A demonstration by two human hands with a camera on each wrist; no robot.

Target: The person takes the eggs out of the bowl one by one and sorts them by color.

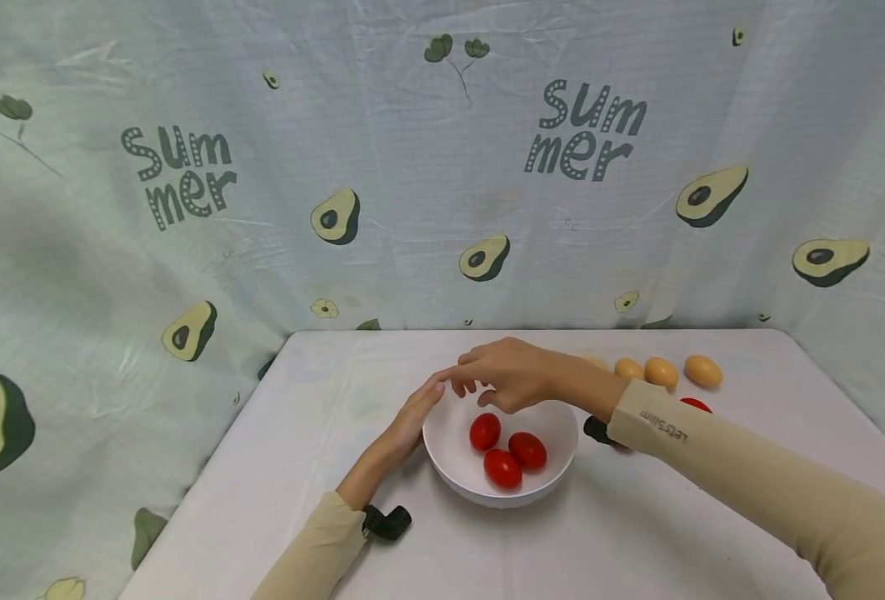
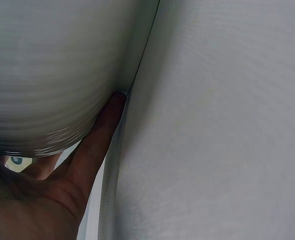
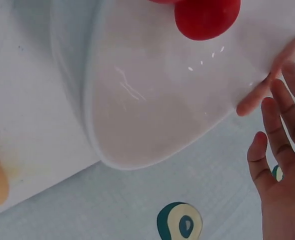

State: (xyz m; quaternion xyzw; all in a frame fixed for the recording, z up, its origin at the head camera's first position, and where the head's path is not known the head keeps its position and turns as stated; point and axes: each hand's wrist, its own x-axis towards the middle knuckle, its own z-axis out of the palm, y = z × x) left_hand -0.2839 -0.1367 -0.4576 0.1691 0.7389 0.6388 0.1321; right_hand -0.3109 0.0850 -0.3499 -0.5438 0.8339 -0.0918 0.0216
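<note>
A white bowl stands on the table in the head view, with three glossy red eggs in it. My left hand lies along the bowl's left outer side, its fingers mostly straight. In the left wrist view, a fingertip of that hand reaches low against the outer wall. Over the bowl's far left rim hovers my right hand, holding nothing. Its fingers are spread and loosely bent in the right wrist view, near the left hand's finger at the rim.
Several orange-yellow eggs lie at the table's back right. Part of another red egg shows behind my right sleeve. A printed cloth hangs behind the white table. Black wrist cameras sit at my wrists.
</note>
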